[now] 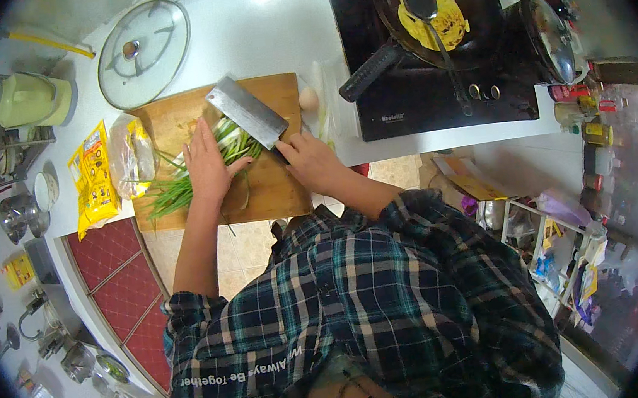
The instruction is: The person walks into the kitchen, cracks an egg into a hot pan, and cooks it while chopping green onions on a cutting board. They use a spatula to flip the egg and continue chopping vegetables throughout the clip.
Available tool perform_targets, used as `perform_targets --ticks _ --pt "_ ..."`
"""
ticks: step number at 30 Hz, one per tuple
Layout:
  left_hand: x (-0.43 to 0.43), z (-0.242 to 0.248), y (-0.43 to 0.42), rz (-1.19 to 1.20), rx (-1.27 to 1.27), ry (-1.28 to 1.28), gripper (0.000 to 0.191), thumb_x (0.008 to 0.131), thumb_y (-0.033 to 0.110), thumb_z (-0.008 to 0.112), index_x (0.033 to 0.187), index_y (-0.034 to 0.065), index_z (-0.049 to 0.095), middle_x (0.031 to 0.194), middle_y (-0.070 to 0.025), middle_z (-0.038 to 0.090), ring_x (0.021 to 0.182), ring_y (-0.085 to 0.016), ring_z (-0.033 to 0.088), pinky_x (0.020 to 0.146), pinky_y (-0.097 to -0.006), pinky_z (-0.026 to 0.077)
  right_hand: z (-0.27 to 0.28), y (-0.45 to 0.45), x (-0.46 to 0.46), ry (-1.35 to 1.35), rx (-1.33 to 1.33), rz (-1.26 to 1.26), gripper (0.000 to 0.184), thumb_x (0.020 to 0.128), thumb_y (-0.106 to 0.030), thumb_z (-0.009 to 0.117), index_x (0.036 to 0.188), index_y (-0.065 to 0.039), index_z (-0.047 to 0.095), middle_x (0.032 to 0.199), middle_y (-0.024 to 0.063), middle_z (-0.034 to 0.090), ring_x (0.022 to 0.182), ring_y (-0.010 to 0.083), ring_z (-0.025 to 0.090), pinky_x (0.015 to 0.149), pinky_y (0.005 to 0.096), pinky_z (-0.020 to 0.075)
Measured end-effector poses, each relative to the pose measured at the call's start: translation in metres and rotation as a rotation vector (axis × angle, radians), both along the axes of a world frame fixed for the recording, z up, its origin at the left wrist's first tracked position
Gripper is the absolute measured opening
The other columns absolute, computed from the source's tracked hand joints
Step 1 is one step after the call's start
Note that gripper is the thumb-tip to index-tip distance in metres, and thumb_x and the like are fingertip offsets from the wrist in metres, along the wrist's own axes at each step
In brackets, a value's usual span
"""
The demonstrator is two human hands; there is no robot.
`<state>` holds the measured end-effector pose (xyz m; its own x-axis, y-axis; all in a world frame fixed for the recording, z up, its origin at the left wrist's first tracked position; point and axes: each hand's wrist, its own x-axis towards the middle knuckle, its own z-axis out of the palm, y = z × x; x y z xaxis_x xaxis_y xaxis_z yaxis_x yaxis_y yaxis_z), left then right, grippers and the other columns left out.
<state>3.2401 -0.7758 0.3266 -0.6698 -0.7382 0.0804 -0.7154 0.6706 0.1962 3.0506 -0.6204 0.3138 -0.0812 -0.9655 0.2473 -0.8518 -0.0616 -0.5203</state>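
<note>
My right hand (312, 162) grips the handle of a broad metal cleaver (249, 113), its blade lying slantwise over a wooden cutting board (280, 191). Under and beside the blade is a bunch of green scallions (234, 141), whose long leaf ends spread to the lower left. My left hand (208, 167) rests flat against the bunch, fingers extended and thumb held apart toward the cleaver. Part of the scallions is hidden beneath that hand.
A wok (475, 25) with yellow cooked egg (456, 30) and a spatula (421, 4) sits on a black induction cooktop (397, 115). Around the board lie an egg (308, 100), a glass lid (154, 70), a clear plastic bag (130, 154) and a yellow packet (94, 182).
</note>
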Motion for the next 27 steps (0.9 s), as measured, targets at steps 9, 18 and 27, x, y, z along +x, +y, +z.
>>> perform_targets --ticks 9,18,27 --pt "-0.021 0.031 0.039 0.019 -0.106 0.401 0.066 0.085 0.021 0.072 0.14 -0.002 0.043 0.137 -0.0224 0.049 0.125 -0.039 0.047 0.105 -0.0462 0.037 0.082 0.105 -0.189 0.54 0.055 -0.772 0.062 0.077 -0.021 0.076 0.132 -0.007 0.052 0.119 0.0172 0.052 0.107 0.0369 0.052 0.084 0.0468 0.0484" --pt "-0.151 0.065 0.122 -0.155 0.06 0.565 0.032 0.083 0.008 0.072 0.113 0.0047 0.065 0.107 -0.0146 0.065 0.101 -0.031 0.062 0.087 -0.0378 0.049 0.085 0.137 -0.297 -0.119 0.248 -0.616 0.052 0.089 -0.008 0.059 0.139 -0.013 0.047 0.114 0.0239 0.064 0.105 0.0414 0.063 0.087 0.0441 0.0508" --pt "-0.197 0.048 0.177 -0.065 0.405 0.622 0.016 0.086 0.01 0.072 0.101 0.0053 0.071 0.089 -0.0103 0.068 0.073 -0.023 0.068 0.066 -0.032 0.055 0.229 0.203 -0.38 0.39 0.348 -0.436 0.035 0.086 -0.007 0.066 0.12 -0.012 0.06 0.1 0.0216 0.068 0.091 0.043 0.065 0.079 0.0515 0.0499"
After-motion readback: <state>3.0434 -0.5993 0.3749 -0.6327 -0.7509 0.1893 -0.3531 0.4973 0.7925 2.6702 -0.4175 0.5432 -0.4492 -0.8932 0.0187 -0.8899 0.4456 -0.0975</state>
